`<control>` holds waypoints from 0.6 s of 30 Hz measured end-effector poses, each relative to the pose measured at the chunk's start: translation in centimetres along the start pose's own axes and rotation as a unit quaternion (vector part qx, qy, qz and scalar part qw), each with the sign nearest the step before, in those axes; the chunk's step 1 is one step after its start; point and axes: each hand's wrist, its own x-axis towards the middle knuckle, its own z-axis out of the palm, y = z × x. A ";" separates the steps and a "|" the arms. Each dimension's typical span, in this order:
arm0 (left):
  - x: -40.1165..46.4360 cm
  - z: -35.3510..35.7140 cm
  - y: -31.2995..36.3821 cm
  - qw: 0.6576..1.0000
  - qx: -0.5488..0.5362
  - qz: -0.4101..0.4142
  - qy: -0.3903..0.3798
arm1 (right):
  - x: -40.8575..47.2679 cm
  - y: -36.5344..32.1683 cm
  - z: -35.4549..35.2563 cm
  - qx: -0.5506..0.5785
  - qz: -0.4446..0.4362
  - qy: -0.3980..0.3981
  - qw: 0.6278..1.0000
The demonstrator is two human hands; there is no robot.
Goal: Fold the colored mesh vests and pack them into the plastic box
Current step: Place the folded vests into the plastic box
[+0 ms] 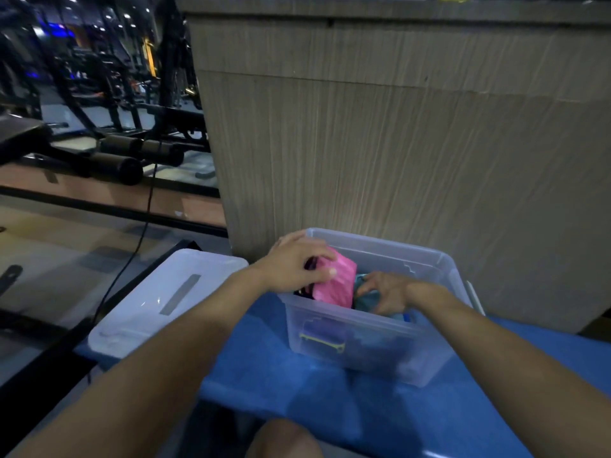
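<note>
A clear plastic box [363,342] stands on a blue mat [297,391] in front of me. A folded pink mesh vest [337,285] sticks up at the box's left end, and my left hand [297,262] grips its top edge between thumb and fingers. Beside it, inside the box, lies a teal vest [363,300]. My right hand [385,290] reaches into the box and its curled fingers hold that teal fabric. Dark purple cloth [325,328] shows through the box's front wall.
The box's clear lid [158,302] lies to the left, partly on the mat. A tall wood-grain counter [396,143] rises right behind the box. Gym machines [109,94] and a black cable [145,209] fill the left side. My knee [284,441] shows at the bottom.
</note>
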 end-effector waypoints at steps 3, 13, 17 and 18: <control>-5.9 -0.4 -4.0 0.969 -0.062 -0.015 0.240 | -1.4 -0.5 -0.8 0.020 0.008 0.019 1.000; -24.9 5.7 -13.1 0.924 0.210 -0.311 -0.074 | -4.4 -5.0 -2.4 0.069 -0.035 0.078 0.994; -26.0 6.0 -13.6 0.918 0.304 -0.253 0.014 | -6.4 -7.2 -2.3 0.057 -0.046 0.121 0.990; -25.9 5.4 -12.9 0.916 0.331 -0.227 0.029 | -7.0 -7.5 -2.2 0.053 -0.042 0.137 0.988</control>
